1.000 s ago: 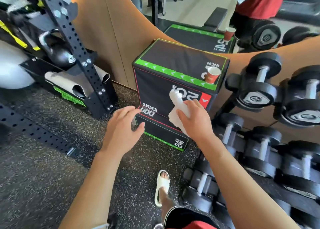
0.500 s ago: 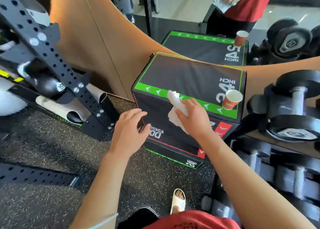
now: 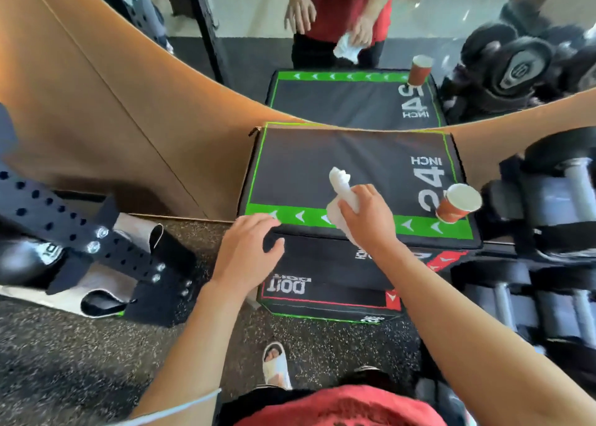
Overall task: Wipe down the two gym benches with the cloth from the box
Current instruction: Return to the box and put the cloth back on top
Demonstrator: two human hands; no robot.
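Observation:
A black box with green edging and "24 INCH" lettering stands against a mirrored wall. My right hand grips a crumpled white cloth above the box's near green edge. My left hand hovers with relaxed fingers just in front of the box's near left corner, holding nothing. No gym bench shows in this view.
A red paper cup stands on the box's right near corner. Black dumbbells fill a rack on the right. A black perforated rack upright and rolled mat lie left. The mirror reflects me. My sandalled foot is on speckled flooring.
The view has tipped down and closer over the box. My right hand has carried the cloth up from the box's front face to above its top edge. My left hand has followed.

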